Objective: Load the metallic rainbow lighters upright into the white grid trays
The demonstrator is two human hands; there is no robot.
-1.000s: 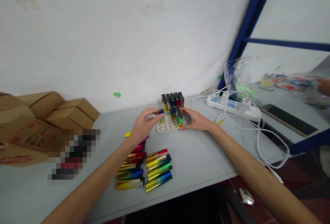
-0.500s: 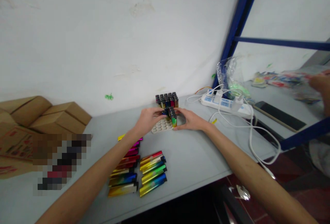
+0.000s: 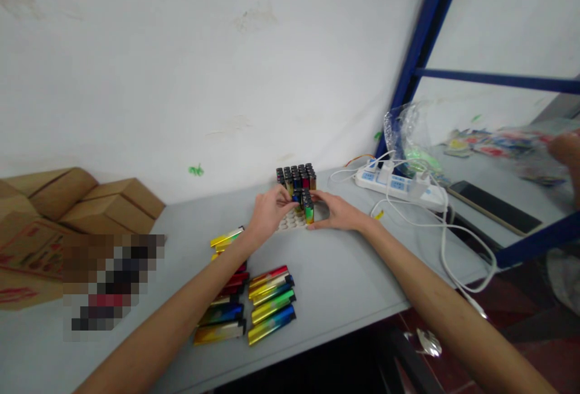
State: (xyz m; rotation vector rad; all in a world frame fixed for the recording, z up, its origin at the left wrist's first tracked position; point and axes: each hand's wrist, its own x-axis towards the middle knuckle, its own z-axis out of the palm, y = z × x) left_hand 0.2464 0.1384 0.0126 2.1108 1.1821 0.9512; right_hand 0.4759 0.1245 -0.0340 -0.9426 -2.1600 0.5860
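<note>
1. Here's the left hand [image 3: 270, 209], thumb and fingers pinching a blue lighter [image 3: 296, 198] by its upper part, right over the tray [image 3: 292, 221]; its lower end is hidden, so whether it sits in a hole I cannot tell.
2. Across from it, the right hand [image 3: 339, 209] spreads in a wide C, fingertips at the far end of the upright row [image 3: 309, 213], thumb by the near end, all at the tray's right side.
3. Behind stands the block [image 3: 296, 177], black tops up, packed tight near the wall; in front, loose lighters [image 3: 273, 306] lie flat on the table [image 3: 335, 279].
4. How do they handle? Light and stiff, I'd judge: hard little bodies, no give. That shiny metallic finish looks slick, so a loose pinch could let one twist.
5. Best hold, to my eye: the flat sides just under the black top, bottom end free. Narrow-based and tall, an upright one probably topples at a nudge, and the top mechanism deserves gentle fingers.
</note>
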